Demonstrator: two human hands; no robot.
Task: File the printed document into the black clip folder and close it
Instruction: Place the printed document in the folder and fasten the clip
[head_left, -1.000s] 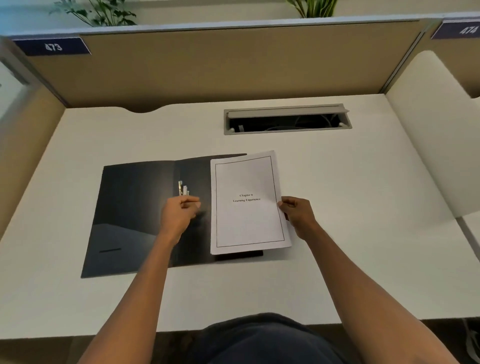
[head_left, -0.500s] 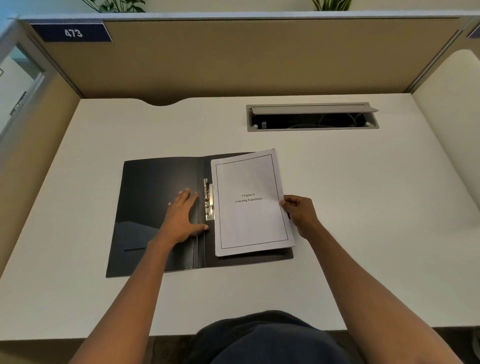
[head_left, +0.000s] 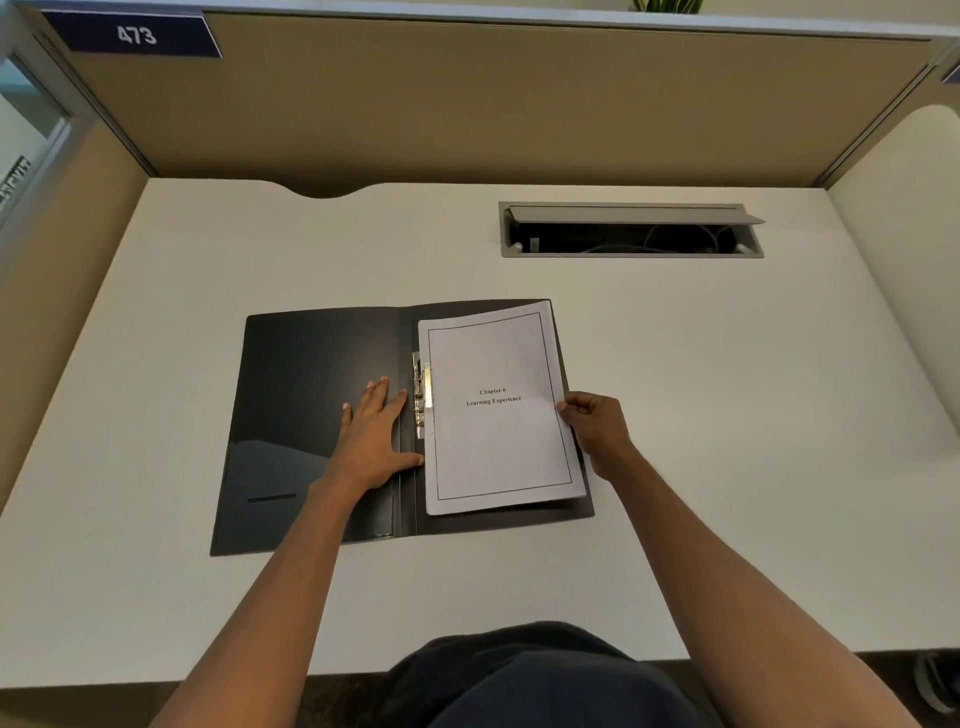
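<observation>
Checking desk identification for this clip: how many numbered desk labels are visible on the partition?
2. One blue label reading 473 sits at the top left of the partition. A second blue label shows only as a sliver at the right edge, its number cut off.

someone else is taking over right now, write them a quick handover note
Left hand: open, flat on the black clip folder's left inside cover.
Right hand: gripping the printed document's right edge.
The folder lies open on the desk; the document sits on its right half, beside the metal clip.
Done: folder opened, document placed.
Left: confirm the clip holds the pages, then close the cover.
</observation>
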